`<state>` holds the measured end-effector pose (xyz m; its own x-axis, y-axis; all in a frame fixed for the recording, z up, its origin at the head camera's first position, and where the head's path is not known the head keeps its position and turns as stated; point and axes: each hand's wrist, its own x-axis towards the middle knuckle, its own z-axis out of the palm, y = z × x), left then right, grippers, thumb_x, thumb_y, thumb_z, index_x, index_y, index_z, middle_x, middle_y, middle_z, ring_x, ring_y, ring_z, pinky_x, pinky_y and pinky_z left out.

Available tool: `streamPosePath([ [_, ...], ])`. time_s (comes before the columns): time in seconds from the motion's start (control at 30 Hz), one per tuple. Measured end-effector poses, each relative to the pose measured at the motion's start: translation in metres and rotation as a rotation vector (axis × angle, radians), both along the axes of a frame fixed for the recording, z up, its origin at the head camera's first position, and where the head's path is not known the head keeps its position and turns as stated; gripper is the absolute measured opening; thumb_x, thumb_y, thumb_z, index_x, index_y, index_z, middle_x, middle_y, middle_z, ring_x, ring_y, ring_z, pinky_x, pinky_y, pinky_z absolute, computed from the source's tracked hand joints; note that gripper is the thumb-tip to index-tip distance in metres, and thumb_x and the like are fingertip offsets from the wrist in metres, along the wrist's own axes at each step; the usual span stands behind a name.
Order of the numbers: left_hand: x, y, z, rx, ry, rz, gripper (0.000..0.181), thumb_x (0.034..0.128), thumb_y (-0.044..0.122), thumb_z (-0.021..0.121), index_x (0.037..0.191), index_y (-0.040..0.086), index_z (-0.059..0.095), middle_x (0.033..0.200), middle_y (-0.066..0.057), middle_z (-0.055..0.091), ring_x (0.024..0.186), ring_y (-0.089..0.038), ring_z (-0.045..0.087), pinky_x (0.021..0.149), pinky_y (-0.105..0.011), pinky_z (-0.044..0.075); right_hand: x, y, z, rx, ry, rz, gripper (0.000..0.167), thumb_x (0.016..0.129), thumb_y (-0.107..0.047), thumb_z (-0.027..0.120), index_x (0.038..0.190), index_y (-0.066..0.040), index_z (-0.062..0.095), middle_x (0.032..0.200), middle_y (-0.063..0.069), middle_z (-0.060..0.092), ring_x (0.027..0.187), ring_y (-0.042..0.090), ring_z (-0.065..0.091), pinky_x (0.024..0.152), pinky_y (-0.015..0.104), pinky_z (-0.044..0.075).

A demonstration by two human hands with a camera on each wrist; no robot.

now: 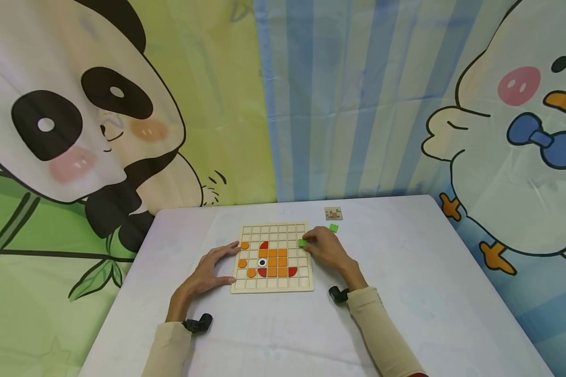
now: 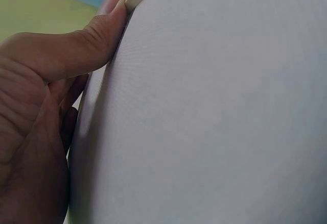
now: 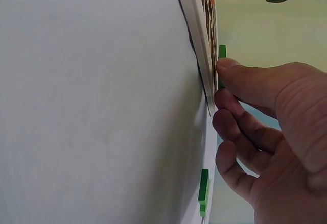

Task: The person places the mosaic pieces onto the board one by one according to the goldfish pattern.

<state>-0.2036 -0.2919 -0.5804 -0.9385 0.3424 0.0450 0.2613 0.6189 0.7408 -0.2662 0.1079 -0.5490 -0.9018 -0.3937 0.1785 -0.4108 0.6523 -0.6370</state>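
A cream gridded board (image 1: 283, 284) lies on the table with orange square tiles (image 1: 278, 262), red rounded tiles (image 1: 292, 271) and a black-and-white eye tile (image 1: 262, 263) set together in its cells. Orange round tiles (image 1: 242, 263) sit near its left side. My left hand (image 1: 209, 272) touches the board's left edge, thumb and fingers spread apart. Between thumb and finger, my right hand (image 1: 327, 248) pinches a green square tile (image 1: 302, 243) over the board's right side. In the right wrist view this tile (image 3: 222, 52) is partly hidden by the thumb.
Beyond my right hand, a loose green tile (image 1: 334, 228) lies on the white table (image 1: 405, 293). A small picture card (image 1: 333, 213) lies farther back. In the right wrist view, green pieces (image 3: 203, 188) show below the hand. Printed curtains (image 1: 339, 104) hang behind the table.
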Motion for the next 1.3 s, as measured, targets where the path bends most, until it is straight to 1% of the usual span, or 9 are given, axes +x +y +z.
streamPosePath([
  [0.2, 0.001, 0.000, 0.000, -0.001, 0.001, -0.007, 0.087, 0.0804, 0.031, 0.098, 0.158, 0.018, 0.059, 0.178, -0.005, 0.039, 0.163, -0.044, 0.033, 0.128, -0.077, 0.023, -0.002, -0.005, -0.001, 0.011, -0.015, -0.015, 0.027, 0.095, -0.006, 0.083, 0.122, -0.001, 0.080, 0.115, 0.012, 0.078, 0.104, 0.027, 0.072, 0.095, 0.046, 0.059],
  [0.43, 0.000, 0.000, 0.003, -0.004, -0.009, 0.019, 0.088, 0.0801, 0.030, 0.098, 0.158, 0.022, 0.058, 0.178, -0.001, 0.039, 0.164, -0.042, 0.032, 0.128, -0.077, 0.021, -0.003, -0.008, 0.001, 0.010, 0.003, -0.023, 0.023, 0.095, -0.005, 0.082, 0.118, -0.003, 0.082, 0.112, 0.010, 0.078, 0.102, 0.024, 0.070, 0.095, 0.045, 0.059],
  [0.6, 0.001, 0.000, 0.003, 0.003, -0.015, 0.017, 0.087, 0.0801, 0.028, 0.098, 0.158, 0.019, 0.059, 0.178, -0.003, 0.039, 0.164, -0.043, 0.032, 0.129, -0.077, 0.021, -0.003, -0.007, 0.001, 0.012, -0.001, -0.019, 0.024, 0.096, -0.008, 0.081, 0.119, -0.003, 0.081, 0.111, 0.010, 0.078, 0.101, 0.024, 0.069, 0.094, 0.045, 0.059],
  [0.7, 0.002, 0.001, 0.002, -0.004, -0.022, 0.017, 0.088, 0.0802, 0.028, 0.098, 0.158, 0.020, 0.058, 0.178, -0.003, 0.039, 0.164, -0.043, 0.031, 0.129, -0.077, 0.021, -0.002, 0.001, 0.001, 0.010, -0.007, -0.049, 0.030, 0.097, -0.013, 0.082, 0.124, -0.002, 0.080, 0.111, 0.011, 0.076, 0.103, 0.025, 0.068, 0.094, 0.046, 0.057],
  [0.83, 0.002, 0.001, 0.003, -0.003, -0.010, 0.015, 0.087, 0.0803, 0.027, 0.098, 0.158, 0.020, 0.058, 0.178, -0.003, 0.039, 0.164, -0.043, 0.031, 0.129, -0.077, 0.022, -0.006, 0.020, 0.000, 0.015, 0.035, -0.136, 0.040, 0.095, -0.018, 0.085, 0.130, 0.000, 0.076, 0.113, 0.014, 0.075, 0.107, 0.029, 0.065, 0.097, 0.050, 0.054],
  [0.93, 0.001, 0.001, 0.004, 0.006, -0.003, 0.012, 0.087, 0.0798, 0.026, 0.098, 0.157, 0.019, 0.059, 0.178, -0.003, 0.040, 0.164, -0.043, 0.032, 0.129, -0.077, 0.021, -0.010, 0.035, -0.001, 0.022, 0.053, -0.192, 0.043, 0.094, -0.018, 0.087, 0.131, 0.001, 0.076, 0.115, 0.016, 0.076, 0.111, 0.033, 0.065, 0.100, 0.052, 0.053],
  [1.1, 0.001, 0.001, 0.005, -0.002, 0.003, 0.008, 0.088, 0.0797, 0.028, 0.098, 0.157, 0.018, 0.059, 0.178, -0.004, 0.040, 0.164, -0.044, 0.032, 0.129, -0.077, 0.021, -0.012, 0.051, -0.002, 0.033, 0.013, -0.217, 0.036, 0.094, -0.013, 0.086, 0.126, 0.000, 0.079, 0.115, 0.016, 0.077, 0.111, 0.034, 0.065, 0.100, 0.052, 0.053],
  [1.2, 0.002, 0.001, 0.004, -0.008, 0.008, 0.007, 0.087, 0.0801, 0.028, 0.098, 0.157, 0.017, 0.059, 0.178, -0.006, 0.040, 0.164, -0.045, 0.032, 0.128, -0.078, 0.022, -0.009, 0.053, -0.003, 0.039, -0.010, -0.215, 0.028, 0.094, -0.010, 0.084, 0.121, -0.001, 0.082, 0.113, 0.015, 0.075, 0.106, 0.032, 0.064, 0.095, 0.050, 0.052],
  [1.3, 0.003, 0.002, 0.003, -0.009, 0.007, 0.009, 0.086, 0.0804, 0.027, 0.098, 0.157, 0.017, 0.059, 0.178, -0.007, 0.040, 0.164, -0.046, 0.032, 0.128, -0.078, 0.022, -0.005, 0.053, -0.002, 0.035, -0.026, -0.207, 0.025, 0.093, -0.007, 0.084, 0.117, -0.001, 0.082, 0.110, 0.015, 0.074, 0.102, 0.031, 0.063, 0.093, 0.050, 0.052],
])
